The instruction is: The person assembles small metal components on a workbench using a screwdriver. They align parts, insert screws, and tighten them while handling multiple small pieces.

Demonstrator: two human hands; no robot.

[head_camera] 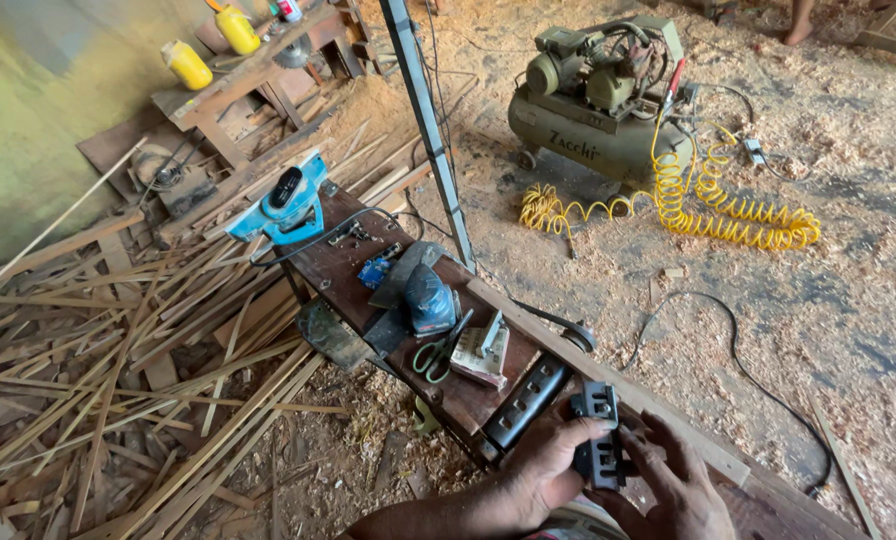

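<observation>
Black metal part point(598, 440), slotted and blocky, is held at the lower centre of the frame, above the near end of the tabletop point(468, 395). Left hand point(548, 465) fingers are clamped on its left side; right hand point(673, 485) fingers are closed against its right. Green-handled scissors point(438, 355) lie just upper left.

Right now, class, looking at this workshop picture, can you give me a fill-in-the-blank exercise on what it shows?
1. Both hands, left hand and right hand, hold one small ____ metal part.
2. The coiled air hose by the compressor is ____.
3. The scissors on the bench have ____ handles.

Missing words: black; yellow; green
</observation>
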